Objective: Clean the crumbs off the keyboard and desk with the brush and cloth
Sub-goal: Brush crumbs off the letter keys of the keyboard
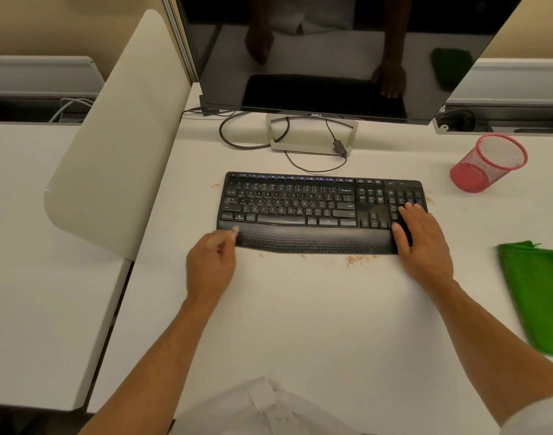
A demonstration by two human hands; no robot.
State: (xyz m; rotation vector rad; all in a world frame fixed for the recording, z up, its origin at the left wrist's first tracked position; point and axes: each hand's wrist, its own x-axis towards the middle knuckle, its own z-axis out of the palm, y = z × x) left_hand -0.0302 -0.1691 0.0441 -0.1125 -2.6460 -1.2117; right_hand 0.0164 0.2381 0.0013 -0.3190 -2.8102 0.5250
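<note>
A black keyboard point(300, 208) with a palm rest lies on the white desk point(300, 309) in front of the monitor. My left hand point(209, 271) grips a small pale brush point(225, 235), blurred, whose tip is at the palm rest's left end. My right hand point(422, 243) rests flat on the keyboard's right end, fingers over the number pad. Orange-brown crumbs point(358, 259) lie on the desk just below the palm rest, and more crumbs point(429, 200) sit by the keyboard's right edge. A green cloth point(538, 293) lies at the desk's right edge.
A dark Dell monitor point(331, 54) stands behind the keyboard, with cables point(253, 142) looping around its stand. A red mesh cup point(488, 163) lies tilted at the back right. A cream divider panel point(118, 146) borders the desk on the left.
</note>
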